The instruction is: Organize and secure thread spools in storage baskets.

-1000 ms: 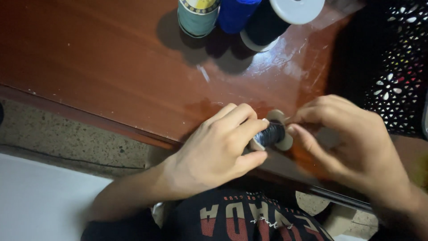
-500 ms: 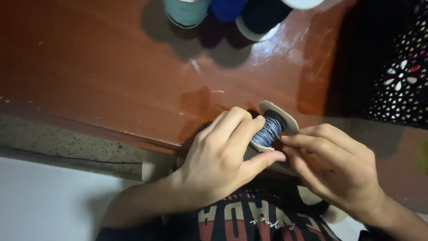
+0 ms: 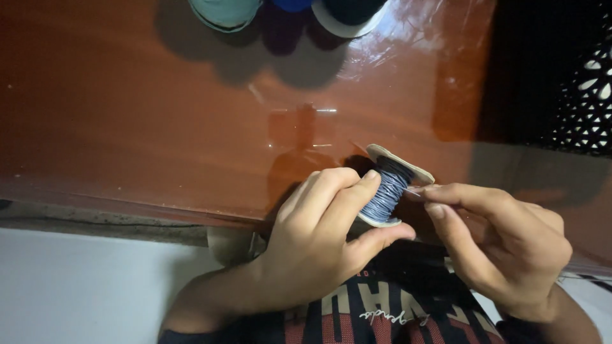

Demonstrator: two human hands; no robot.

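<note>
My left hand grips a small spool of blue-grey thread with pale flanges, thumb underneath and fingers over the top, just above the near edge of the glossy reddish-brown table. Right beside it, my right hand pinches something thin at the spool's right side between thumb and forefinger; it looks like the loose thread end, too fine to make out clearly.
Three larger thread spools stand at the table's far edge: a teal one, a blue one and a dark one with a white rim. A dark perforated panel is at the right. Pale floor lies below the table edge.
The small spool has turned and lifted slightly, showing its blue-grey winding more fully. My right hand has shifted to pinch at the spool's right side. The view has tilted down, cropping the far spools.
</note>
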